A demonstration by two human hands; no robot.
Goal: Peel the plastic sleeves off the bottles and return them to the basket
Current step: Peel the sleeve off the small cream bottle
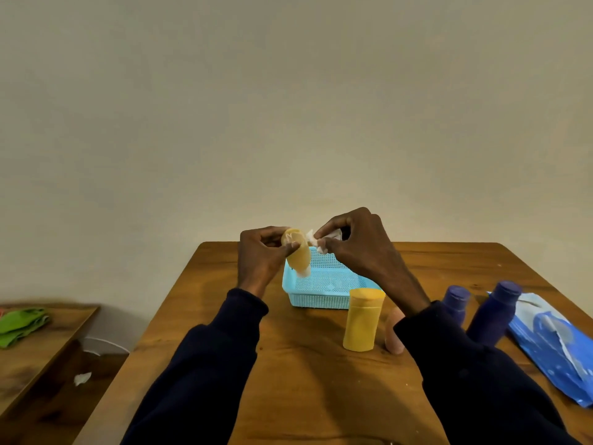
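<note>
Wooden desk (305,380), bare wall. Left hand (261,255) grips yellow bottle (298,255) above blue basket (321,300); right hand (356,242) pinches its clear sleeve (322,249). Film looks thin and tear-prone, bottle light and slick: pull from the bunched edge.

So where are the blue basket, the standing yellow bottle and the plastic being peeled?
blue basket (316,296), head view, front wall.
standing yellow bottle (361,326), head view, mid body.
plastic sleeve (322,249), head view, crumpled white end.

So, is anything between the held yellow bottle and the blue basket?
Nothing visible. The left hand holds the yellow bottle above the left end of the blue basket; the right hand pinches its plastic sleeve.
</note>
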